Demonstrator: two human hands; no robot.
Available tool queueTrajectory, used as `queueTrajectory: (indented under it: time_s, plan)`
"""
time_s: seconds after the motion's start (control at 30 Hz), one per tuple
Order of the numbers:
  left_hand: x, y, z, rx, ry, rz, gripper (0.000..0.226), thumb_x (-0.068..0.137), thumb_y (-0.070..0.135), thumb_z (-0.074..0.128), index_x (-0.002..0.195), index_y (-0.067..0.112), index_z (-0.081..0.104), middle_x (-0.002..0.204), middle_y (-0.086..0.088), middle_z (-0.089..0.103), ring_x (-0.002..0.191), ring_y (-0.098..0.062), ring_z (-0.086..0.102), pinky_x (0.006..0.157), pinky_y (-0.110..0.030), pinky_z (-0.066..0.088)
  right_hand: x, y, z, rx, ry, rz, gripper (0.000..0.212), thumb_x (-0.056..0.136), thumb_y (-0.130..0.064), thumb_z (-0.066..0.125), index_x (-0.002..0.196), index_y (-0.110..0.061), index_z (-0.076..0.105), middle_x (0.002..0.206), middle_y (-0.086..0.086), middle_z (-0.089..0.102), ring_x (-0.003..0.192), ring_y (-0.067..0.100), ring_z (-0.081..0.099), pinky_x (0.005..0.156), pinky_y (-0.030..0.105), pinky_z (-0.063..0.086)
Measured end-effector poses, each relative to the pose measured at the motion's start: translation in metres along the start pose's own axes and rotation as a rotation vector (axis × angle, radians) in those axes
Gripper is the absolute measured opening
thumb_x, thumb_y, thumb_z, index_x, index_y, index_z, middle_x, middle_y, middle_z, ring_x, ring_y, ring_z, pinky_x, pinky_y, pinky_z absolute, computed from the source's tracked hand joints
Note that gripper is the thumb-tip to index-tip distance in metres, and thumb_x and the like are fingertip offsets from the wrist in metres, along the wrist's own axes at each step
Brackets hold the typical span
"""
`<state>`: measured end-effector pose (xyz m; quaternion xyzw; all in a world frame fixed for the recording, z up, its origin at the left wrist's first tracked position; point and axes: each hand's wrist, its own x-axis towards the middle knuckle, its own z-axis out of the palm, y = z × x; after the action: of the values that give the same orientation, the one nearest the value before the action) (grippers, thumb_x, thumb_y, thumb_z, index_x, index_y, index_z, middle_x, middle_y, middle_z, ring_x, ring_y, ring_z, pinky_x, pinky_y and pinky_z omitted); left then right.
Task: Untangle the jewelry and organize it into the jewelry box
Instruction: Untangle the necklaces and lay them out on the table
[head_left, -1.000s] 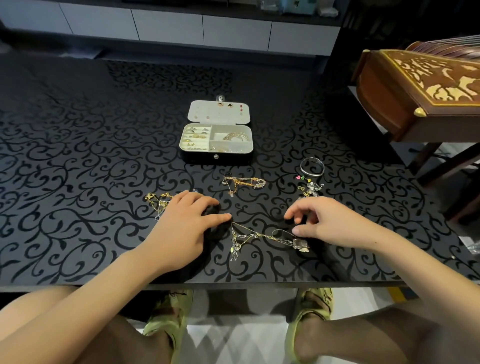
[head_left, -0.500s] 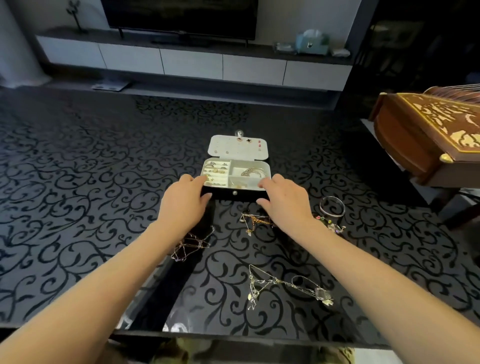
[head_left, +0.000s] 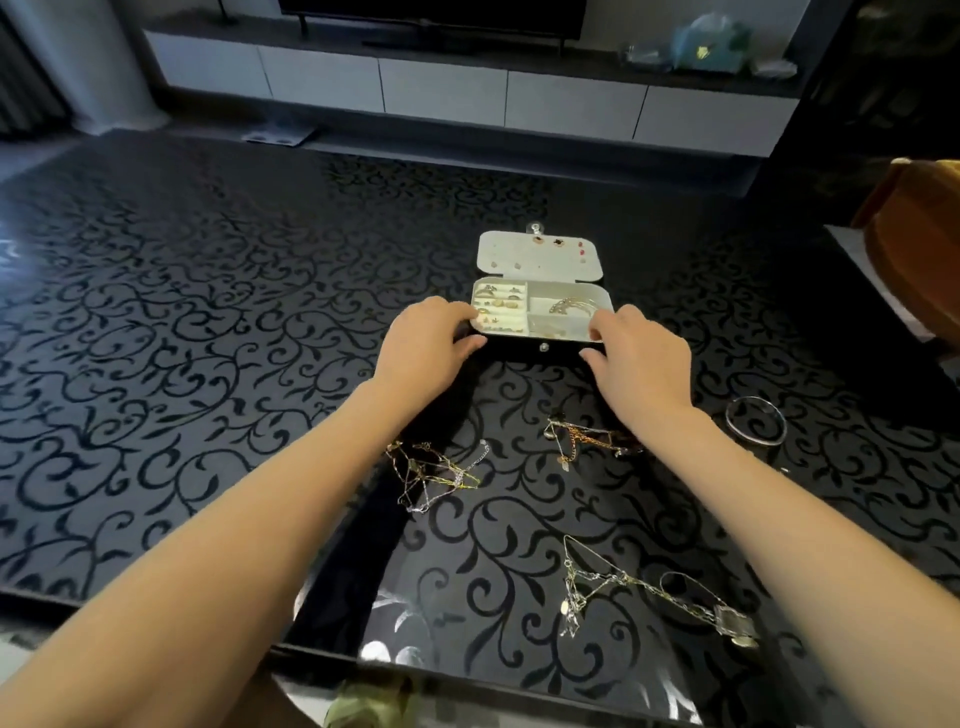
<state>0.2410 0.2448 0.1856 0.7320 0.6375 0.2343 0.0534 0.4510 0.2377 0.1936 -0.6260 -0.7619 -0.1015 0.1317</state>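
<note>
The open jewelry box, black outside and cream inside, sits mid-table with rings and a chain in its compartments and studs on its lid. My left hand grips its left front corner, fingers curled over the rim. My right hand grips the right front corner the same way. Nearer me lie three tangled chain clusters: a silver-gold one, a gold one partly under my right wrist, and a long silver one near the table edge. A silver bangle lies to the right.
The black glass table with a scroll pattern stretches far left and back. A carved wooden piece stands off the right side. A white low cabinet runs along the far wall. The table's near edge lies just below my forearms.
Both hands left the table near the long necklace, reached forward and took hold of the box's front corners. The box now sits slightly farther right; the camera tilted up and closer.
</note>
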Motion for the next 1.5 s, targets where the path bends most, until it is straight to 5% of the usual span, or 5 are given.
queueTrajectory:
  time_s: [0.23, 0.4, 0.6, 1.0, 1.5]
  plan:
    - [-0.078, -0.045, -0.05, -0.071, 0.073, 0.038, 0.014, 0.088, 0.018, 0.062, 0.096, 0.012, 0.072, 0.093, -0.002, 0.067, 0.091, -0.023, 0.061, 0.081, -0.034, 0.047, -0.048, -0.05, -0.017, 0.488, -0.201, -0.17, 0.008, 0.085, -0.034, 0.064, 0.087, -0.026, 0.067, 0.087, -0.008, 0.06, 0.084, 0.012, 0.055, 0.075, 0.03, 0.042]
    - [-0.129, -0.059, -0.06, -0.106, -0.136, 0.211, 0.036, 0.09, 0.034, 0.04, 0.112, 0.024, 0.068, 0.116, 0.015, 0.064, 0.109, -0.005, 0.054, 0.095, -0.026, 0.041, -0.057, -0.066, -0.008, 0.42, -0.347, -0.254, 0.016, 0.087, -0.036, 0.06, 0.103, -0.033, 0.064, 0.092, -0.013, 0.052, 0.092, 0.009, 0.048, 0.081, 0.027, 0.04]
    - [-0.155, -0.072, -0.042, 0.036, -0.398, 0.302, 0.042, 0.098, 0.056, 0.016, 0.135, 0.053, 0.034, 0.149, 0.019, 0.029, 0.143, -0.014, 0.017, 0.113, -0.05, 0.014, -0.044, -0.071, -0.007, 0.386, -0.468, -0.261, 0.002, 0.088, -0.034, 0.06, 0.086, -0.033, 0.059, 0.084, -0.012, 0.047, 0.087, 0.011, 0.045, 0.074, 0.024, 0.034]
    - [-0.157, -0.098, -0.059, -0.069, -0.403, 0.205, 0.04, 0.082, 0.078, 0.021, 0.115, 0.07, 0.041, 0.154, 0.015, 0.014, 0.145, -0.011, -0.001, 0.115, -0.051, -0.007, -0.067, -0.085, -0.027, 0.48, -0.514, -0.268, 0.015, 0.094, -0.022, 0.049, 0.079, -0.025, 0.048, 0.08, -0.013, 0.052, 0.08, 0.005, 0.045, 0.073, 0.013, 0.034]
    - [-0.145, -0.076, -0.058, -0.064, -0.099, 0.307, 0.029, 0.084, 0.031, 0.048, 0.097, 0.024, 0.073, 0.113, 0.008, 0.065, 0.106, -0.013, 0.055, 0.11, -0.042, 0.026, -0.065, -0.104, -0.026, 0.477, -0.347, -0.266, 0.011, 0.086, -0.036, 0.06, 0.093, -0.028, 0.062, 0.076, -0.012, 0.058, 0.068, 0.002, 0.047, 0.066, 0.024, 0.038]
